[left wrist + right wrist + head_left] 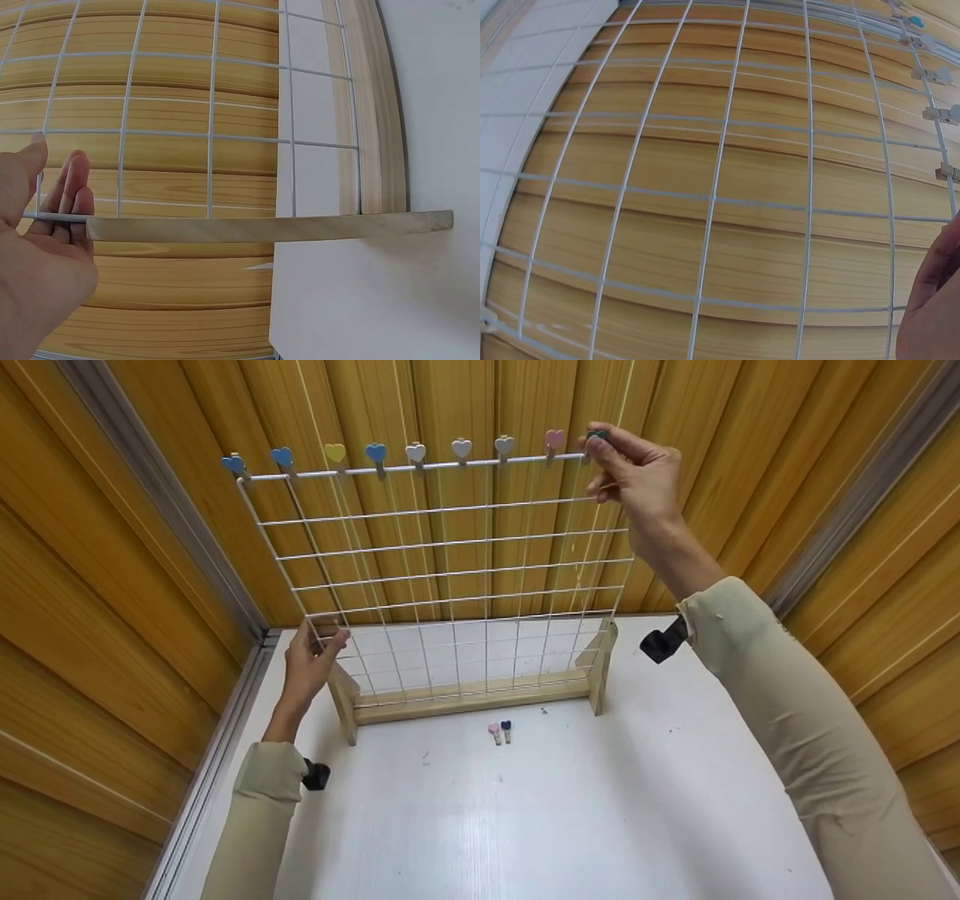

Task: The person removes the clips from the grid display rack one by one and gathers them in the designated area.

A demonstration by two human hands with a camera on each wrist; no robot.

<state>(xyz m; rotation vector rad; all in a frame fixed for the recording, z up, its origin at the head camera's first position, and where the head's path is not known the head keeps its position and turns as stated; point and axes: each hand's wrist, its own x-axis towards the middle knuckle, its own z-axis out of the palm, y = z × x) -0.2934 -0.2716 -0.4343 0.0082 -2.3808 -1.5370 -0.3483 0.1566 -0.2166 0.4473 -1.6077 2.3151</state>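
White table (450, 832). Pinching green peg (598, 436) at grid (487, 541) one o'clock, right hand (641, 478); gripping grid eight o'clock, left hand (307, 664). Clipping, apparently; next likely: release, fetch loose pegs (506, 726), six o'clock.

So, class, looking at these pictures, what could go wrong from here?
The dark green heart-topped clip, pinched by the right hand near the top corner, might slip and drop. Pushing up there could tilt the white wire grid in its pale wooden stand, since the left hand holds it only lower down.
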